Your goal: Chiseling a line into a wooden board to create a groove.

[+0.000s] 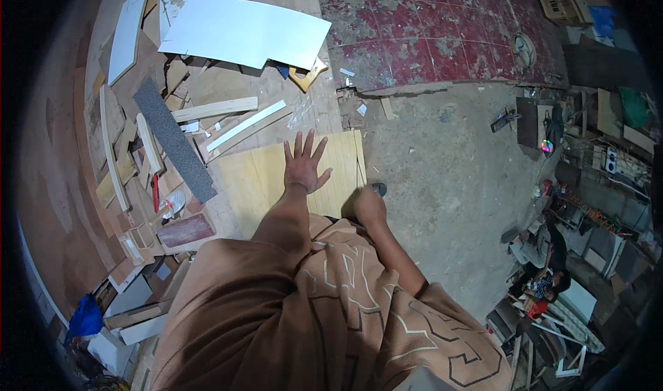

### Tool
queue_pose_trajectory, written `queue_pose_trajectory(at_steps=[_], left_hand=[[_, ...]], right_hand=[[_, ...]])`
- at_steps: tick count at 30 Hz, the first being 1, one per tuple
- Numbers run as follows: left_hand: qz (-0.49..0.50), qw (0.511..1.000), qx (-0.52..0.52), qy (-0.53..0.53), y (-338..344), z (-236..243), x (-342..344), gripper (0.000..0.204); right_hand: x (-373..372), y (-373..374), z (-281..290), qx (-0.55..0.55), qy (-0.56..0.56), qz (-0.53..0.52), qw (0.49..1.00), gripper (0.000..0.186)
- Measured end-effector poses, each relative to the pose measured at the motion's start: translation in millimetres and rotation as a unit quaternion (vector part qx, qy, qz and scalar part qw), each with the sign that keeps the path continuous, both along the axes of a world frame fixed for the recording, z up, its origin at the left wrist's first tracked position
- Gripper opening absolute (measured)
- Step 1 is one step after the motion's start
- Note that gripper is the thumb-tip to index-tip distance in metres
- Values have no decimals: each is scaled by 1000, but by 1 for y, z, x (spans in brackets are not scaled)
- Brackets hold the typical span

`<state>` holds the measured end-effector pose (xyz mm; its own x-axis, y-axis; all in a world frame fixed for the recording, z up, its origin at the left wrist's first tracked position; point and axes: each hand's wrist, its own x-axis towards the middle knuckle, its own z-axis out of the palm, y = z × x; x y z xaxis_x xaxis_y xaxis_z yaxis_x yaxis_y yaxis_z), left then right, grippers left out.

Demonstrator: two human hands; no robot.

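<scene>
My left hand [302, 164] lies flat with fingers spread on a pale yellow wood-grain board [255, 177]. Along that board's right side runs a narrow strip [360, 158], split from the rest by a thin dark line. Just off the same edge, nearer to me, my right hand [369, 206] is closed in a fist shape. Its fingers are turned away, so what they hold, if anything, is hidden. A small dark rounded thing [378, 188] shows right beyond this hand; I cannot tell what it is.
Beyond the board lie a large white panel [242, 33], a yellow saw-like handle [308, 77] and wood strips [215, 109]. Left are a long grey strip [174, 139] and a red-handled tool [155, 192]. Red tiled floor [442, 39] lies ahead; clutter and a person [545, 284] are at right.
</scene>
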<state>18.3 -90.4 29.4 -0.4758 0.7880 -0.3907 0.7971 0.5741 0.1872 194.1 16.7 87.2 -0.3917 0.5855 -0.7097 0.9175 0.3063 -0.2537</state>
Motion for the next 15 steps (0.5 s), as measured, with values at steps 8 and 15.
queue_pose_trajectory(at_steps=[8, 15], left_hand=[[-16, 1000, -13, 11, 12, 4, 1, 90], [-14, 999, -26, 35, 7, -2, 2, 90]], right_hand=[[-25, 18, -30, 18, 45, 11, 999, 23], [8, -10, -13, 37, 43, -42, 997, 22]])
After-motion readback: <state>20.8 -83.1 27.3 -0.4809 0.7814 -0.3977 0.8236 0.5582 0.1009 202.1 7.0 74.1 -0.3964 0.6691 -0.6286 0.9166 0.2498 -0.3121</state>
